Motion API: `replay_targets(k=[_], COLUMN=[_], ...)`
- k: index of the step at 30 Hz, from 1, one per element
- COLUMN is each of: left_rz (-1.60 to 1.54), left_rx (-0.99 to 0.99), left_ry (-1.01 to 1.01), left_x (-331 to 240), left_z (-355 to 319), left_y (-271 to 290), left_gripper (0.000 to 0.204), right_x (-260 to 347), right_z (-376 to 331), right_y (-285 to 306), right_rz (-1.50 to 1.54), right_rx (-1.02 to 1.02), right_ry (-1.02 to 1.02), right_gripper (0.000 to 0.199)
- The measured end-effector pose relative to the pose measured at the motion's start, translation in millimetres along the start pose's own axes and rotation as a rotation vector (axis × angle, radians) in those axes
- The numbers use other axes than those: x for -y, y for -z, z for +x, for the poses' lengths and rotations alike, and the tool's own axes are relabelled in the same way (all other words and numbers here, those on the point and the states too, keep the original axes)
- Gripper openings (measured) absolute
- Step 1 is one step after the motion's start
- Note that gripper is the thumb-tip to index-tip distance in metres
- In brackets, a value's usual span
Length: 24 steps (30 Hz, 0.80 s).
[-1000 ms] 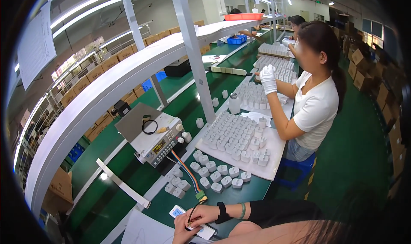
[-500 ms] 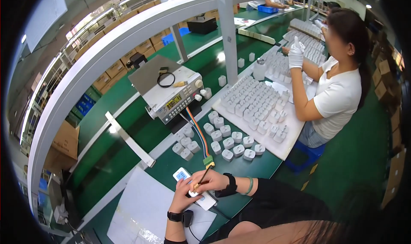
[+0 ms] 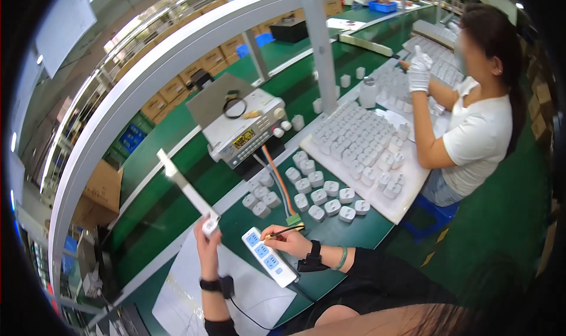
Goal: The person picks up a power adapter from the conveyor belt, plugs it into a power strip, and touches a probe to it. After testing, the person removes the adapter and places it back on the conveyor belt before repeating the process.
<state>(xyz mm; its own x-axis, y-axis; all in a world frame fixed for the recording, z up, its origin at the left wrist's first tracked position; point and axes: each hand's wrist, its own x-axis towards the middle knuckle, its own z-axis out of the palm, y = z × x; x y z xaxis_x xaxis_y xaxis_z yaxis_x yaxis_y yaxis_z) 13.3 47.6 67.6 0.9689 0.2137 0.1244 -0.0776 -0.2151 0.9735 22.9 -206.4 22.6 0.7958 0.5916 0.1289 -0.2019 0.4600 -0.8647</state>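
My left hand (image 3: 207, 247) is raised over the white sheet (image 3: 177, 303), its fingers closed around a small white plug-in charger (image 3: 209, 225). At the upper end of a white power strip (image 3: 285, 277) with blue socket faces, my right hand (image 3: 289, 243) pinches the end of a thin black cable (image 3: 291, 230) with a yellowish tip. That cable runs to a green terminal connector (image 3: 293, 220). Coloured wires (image 3: 276, 176) join the connector to a grey bench instrument (image 3: 247, 136) with a lit display.
Several white chargers (image 3: 317, 195) stand loose beyond my right hand. A white board (image 3: 395, 209) bears rows more. At the right a co-worker in a white shirt (image 3: 480, 126) sits, wearing a white glove (image 3: 419, 73). A metal post (image 3: 321, 53) rises behind the board.
My left hand has moved left, away from the power strip, with a white charger in its fingers. My right hand stays near the strip, holding the cable end. The strip's sockets are now uncovered.
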Motion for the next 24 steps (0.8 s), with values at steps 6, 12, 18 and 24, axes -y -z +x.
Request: replay_targets(k=[6,12,18,24], left_rz=[0.691,0.898,1.038,0.432], left_rx=[-0.024,0.057,0.123,0.113], left_ry=[-0.213,-0.201,-0.147,-0.158], left_x=[-9.0,34.2,35.8,25.6], left_z=[118.8,183.0,177.8,127.5], left_y=[-7.0,-30.5,-69.3,-46.6], left_gripper=[0.040,0.042,0.042,0.040], right_x=[-1.8,1.3,-1.1,0.1], right_z=[-2.8,1.8,0.6,1.5], right_y=[-6.3,-12.0,-0.8,-12.2], right_rz=[-0.180,-0.175,-0.262,-0.205], right_rx=[0.072,0.037,0.060,0.120], right_ry=[-0.011,-0.007,-0.026,-0.058], right_gripper=[0.016,0.016,0.017,0.017])
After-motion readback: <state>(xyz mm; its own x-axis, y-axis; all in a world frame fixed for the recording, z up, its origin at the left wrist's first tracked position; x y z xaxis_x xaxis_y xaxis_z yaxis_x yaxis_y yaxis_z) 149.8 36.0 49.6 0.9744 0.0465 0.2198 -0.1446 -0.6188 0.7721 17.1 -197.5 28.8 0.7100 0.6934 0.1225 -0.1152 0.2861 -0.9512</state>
